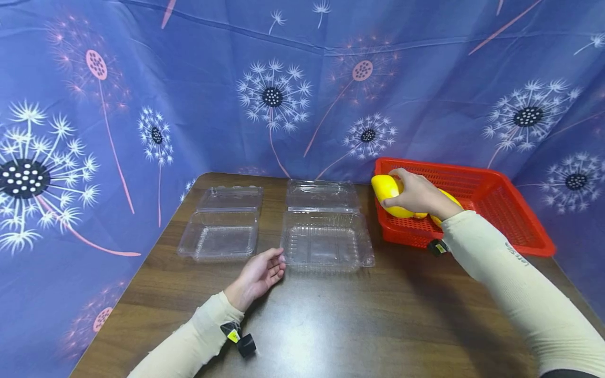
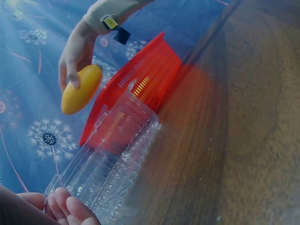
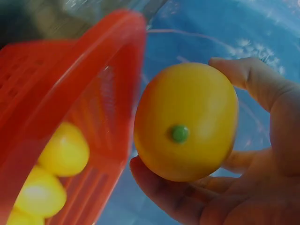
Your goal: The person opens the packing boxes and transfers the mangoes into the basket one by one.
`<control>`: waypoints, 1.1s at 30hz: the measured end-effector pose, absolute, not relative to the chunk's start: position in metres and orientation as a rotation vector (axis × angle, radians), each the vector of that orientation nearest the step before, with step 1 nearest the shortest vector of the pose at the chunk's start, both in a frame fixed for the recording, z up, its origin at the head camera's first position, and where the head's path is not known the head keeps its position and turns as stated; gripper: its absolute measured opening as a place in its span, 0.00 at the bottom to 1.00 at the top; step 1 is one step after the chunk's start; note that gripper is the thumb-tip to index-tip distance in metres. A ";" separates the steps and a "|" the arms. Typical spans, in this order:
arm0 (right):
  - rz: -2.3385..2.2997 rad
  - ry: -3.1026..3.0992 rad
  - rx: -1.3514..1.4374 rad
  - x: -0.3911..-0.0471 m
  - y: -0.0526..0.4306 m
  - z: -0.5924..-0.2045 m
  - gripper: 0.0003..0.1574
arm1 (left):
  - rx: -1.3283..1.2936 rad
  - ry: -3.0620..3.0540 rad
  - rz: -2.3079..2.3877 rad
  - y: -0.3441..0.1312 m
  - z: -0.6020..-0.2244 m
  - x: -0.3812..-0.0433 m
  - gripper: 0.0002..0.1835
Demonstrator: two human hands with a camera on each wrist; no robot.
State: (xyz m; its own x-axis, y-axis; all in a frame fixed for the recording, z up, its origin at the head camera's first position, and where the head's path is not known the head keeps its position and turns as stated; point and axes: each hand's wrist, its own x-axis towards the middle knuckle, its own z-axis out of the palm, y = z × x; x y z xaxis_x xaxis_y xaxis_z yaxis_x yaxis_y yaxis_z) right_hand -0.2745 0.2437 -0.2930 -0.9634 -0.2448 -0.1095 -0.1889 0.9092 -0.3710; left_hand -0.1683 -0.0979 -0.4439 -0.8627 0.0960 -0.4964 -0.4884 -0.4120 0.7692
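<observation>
My right hand point(image 1: 418, 194) grips a large yellow mango point(image 1: 387, 195) with a green stem nub, above the left side of a red plastic basket point(image 1: 515, 210). In the right wrist view the thumb and fingers wrap the mango point(image 3: 187, 117), just outside the basket rim point(image 3: 84, 65). More yellow fruits point(image 3: 65, 150) lie inside the basket. My left hand point(image 1: 259, 277) is at the near left corner of a clear clamshell container point(image 1: 326, 247), thumb and fingertips on either side of its rim. The container's lid point(image 1: 323, 195) is folded back, and nothing lies in it.
A second, smaller clear clamshell container point(image 1: 222, 233) lies with its lid back, left of the first. Both stand on a brown wooden table point(image 1: 359, 320). Behind the table hangs a blue cloth point(image 1: 198, 105) with dandelion prints.
</observation>
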 end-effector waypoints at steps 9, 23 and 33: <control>-0.481 2.901 -0.337 -0.276 0.275 -0.298 0.54 | -0.531 1.443 2.318 -0.098 -0.443 -0.169 0.09; -0.416 2.864 -0.388 -0.283 0.295 -0.324 0.53 | -0.567 1.455 2.326 -0.095 -0.446 -0.168 0.08; -0.425 2.817 -0.376 -0.289 0.298 -0.343 0.52 | -0.578 1.471 2.327 -0.095 -0.447 -0.168 0.07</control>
